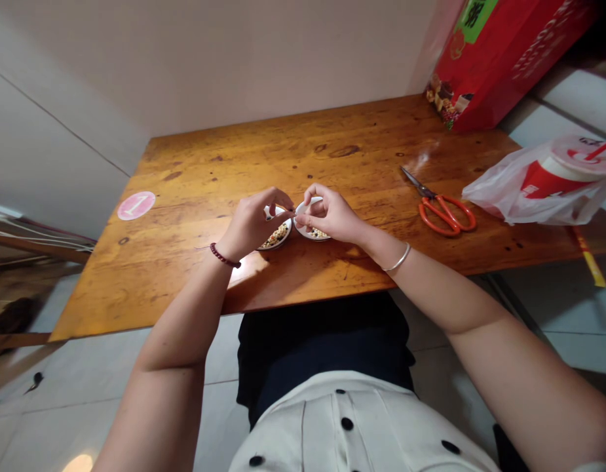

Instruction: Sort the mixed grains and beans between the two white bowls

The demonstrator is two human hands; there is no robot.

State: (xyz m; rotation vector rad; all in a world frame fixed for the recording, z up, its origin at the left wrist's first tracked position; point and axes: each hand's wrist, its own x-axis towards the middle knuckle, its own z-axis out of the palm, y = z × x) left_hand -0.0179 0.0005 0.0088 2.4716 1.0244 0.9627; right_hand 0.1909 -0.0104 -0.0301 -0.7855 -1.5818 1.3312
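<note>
Two small white bowls stand side by side near the front edge of the table, both holding small pale pieces mixed with dark ones. Over the left bowl point(285, 237) is my left hand point(256, 219), thumb and fingers closed in a pinch. My right hand point(329, 215) pinches above the right bowl point(299, 226) and covers much of it. The fingertips of both hands meet, or nearly meet, between the bowls. Whatever they hold, if anything, is too small to make out. A dark red bead bracelet circles my left wrist, a silver bangle my right.
Orange-handled scissors point(443, 211) lie open on the wooden table point(224, 164), right of my hands. Farther right, a lidded cup point(558, 172) sits in a plastic bag. A red box point(509, 62) stands at the back right. A pink round sticker point(136, 206) marks the left side.
</note>
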